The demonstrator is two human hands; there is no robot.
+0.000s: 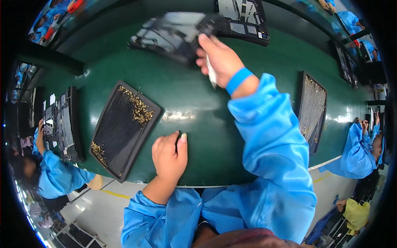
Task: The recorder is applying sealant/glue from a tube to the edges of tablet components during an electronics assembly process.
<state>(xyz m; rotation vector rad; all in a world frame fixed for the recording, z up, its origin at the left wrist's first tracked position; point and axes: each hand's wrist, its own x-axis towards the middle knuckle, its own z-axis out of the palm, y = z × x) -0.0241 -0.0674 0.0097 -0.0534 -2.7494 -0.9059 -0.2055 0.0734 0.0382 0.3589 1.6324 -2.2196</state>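
My right hand [219,60] is stretched out over the far part of the green table. It grips the edge of a black-and-grey electronics housing [169,35], flat and blurred by motion. A slim white tool [211,71] is also tucked in this hand, pointing down toward me. Near the front edge, my left hand [170,153] rests on the table with its fingers curled under. What they hold, if anything, is hidden. Just left of it lies a dark tray [124,128] with small brass-coloured pieces gathered at its upper right and lower left.
Another open electronics housing [244,27] lies at the far side. Toward the right edge stands a second tray [313,109] of small metal pieces. A co-worker in blue [62,173] handles a housing [64,124] at the left. More people sit at the right.
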